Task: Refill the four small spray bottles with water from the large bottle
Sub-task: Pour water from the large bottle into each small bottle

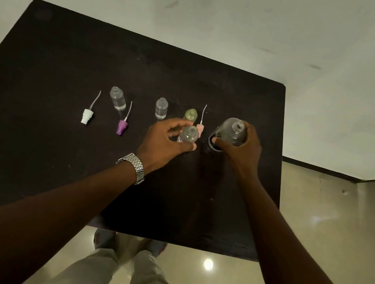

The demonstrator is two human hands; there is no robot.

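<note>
Dark table (71,62) against pale wall (226,13); glossy beige floor (314,235) reflecting lamp.

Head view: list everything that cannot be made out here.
The held small bottle: head view, lower body hidden by the left hand; water level unreadable.
The large bottle: head view, base covered by the right hand; fill unclear.
The green bottle: head view, lower part behind the held small bottle; whether capped, too small to tell.

Single head-worn camera looks steeply down, close over both hands (205,144), at the dark counter (71,62) and floor (314,235) beneath.
</note>
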